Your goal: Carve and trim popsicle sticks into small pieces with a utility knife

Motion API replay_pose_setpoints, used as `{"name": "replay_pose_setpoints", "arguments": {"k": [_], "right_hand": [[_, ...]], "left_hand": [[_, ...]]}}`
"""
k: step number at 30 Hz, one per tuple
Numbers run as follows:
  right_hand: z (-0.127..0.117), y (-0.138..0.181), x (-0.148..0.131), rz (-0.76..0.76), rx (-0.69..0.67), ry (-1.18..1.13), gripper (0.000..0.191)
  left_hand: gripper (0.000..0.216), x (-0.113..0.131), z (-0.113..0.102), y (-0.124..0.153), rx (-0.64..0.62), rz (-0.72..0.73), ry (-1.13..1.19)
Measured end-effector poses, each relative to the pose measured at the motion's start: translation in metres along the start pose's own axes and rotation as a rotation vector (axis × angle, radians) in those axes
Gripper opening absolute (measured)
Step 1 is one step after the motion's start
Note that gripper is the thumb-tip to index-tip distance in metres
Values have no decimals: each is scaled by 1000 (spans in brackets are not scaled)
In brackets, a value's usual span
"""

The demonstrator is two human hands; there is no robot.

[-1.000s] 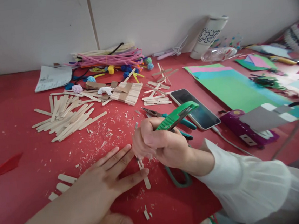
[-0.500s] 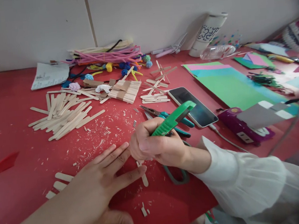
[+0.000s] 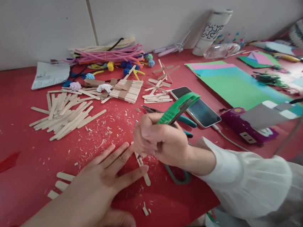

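On tbl, pale stick is lying partly hidden, its near end rounded. L hand is resting wide-spread, 1 finger crossing stick; R hand is gripping green cutter.

"Where's there room to pass?"
"Left of the stick pile, over bare desk."
"And beyond the right hand?"
"Pliers and phone block it, the phone's cable trailing rightward."

Left hand palm down at lower left, fingers spread, right hand curled in a grip near centre
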State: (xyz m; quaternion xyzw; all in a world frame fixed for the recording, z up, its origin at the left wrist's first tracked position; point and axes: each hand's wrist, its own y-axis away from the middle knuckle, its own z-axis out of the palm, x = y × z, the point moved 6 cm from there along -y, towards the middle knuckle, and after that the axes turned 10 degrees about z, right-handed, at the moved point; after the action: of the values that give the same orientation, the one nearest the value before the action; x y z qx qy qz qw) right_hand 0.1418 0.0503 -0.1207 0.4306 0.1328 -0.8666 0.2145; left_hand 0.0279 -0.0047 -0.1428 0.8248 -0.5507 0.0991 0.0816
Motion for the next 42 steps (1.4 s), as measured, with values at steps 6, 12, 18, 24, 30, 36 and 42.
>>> {"name": "replay_pose_setpoints", "arguments": {"k": [6,12,18,24,30,36,42], "right_hand": [[1,2,-5,-14,15,-24,23],[1,0,3,2,-22,-20,24],[1,-1,6,10,-65,22,23],[10,4,5,77,-88,299,25],[8,4,4,35,-21,158,22],[2,9,-7,-50,140,147,28],[-2,8,-1,-34,109,183,29]], "left_hand": [[84,4,-2,-5,-16,9,-52],[85,8,-5,-6,52,68,-114],[82,8,-6,-4,56,79,-116],[80,7,-8,-5,60,63,-95],[82,5,-4,-4,64,37,-62],[84,7,0,-3,69,8,-64],[87,11,1,-4,42,12,-151]]}}
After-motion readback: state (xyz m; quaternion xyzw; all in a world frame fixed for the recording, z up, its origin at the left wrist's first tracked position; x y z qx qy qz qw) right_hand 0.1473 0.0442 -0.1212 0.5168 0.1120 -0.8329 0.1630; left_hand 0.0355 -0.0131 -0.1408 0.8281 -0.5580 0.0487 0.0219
